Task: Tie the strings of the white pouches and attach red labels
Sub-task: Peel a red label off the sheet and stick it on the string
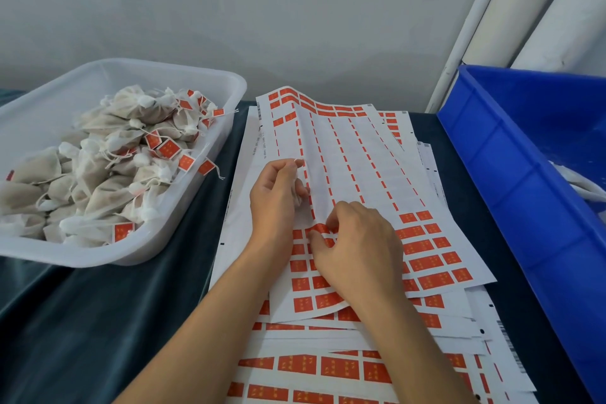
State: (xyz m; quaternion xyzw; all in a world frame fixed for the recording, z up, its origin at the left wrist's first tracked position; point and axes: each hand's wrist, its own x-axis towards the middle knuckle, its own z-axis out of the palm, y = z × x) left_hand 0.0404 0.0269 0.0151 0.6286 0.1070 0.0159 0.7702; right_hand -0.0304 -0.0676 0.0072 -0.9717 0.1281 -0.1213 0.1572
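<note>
A white sheet of red labels (367, 170) lies on top of a stack of such sheets in the middle of the table. My right hand (357, 246) pinches a red label (319, 229) and lifts its edge from the sheet. My left hand (275, 200) is curled around a small white pouch (299, 198), mostly hidden in my palm, with the fingertips held over the sheet. A white tray (183, 216) at the left holds several tied white pouches (108, 170) with red labels on their strings.
A blue plastic bin (511, 154) stands at the right with something white inside at its edge. White rolls (531, 10) lean against the grey wall behind it. More label sheets (328, 367) fan out toward the near edge over a dark tablecloth (98, 321).
</note>
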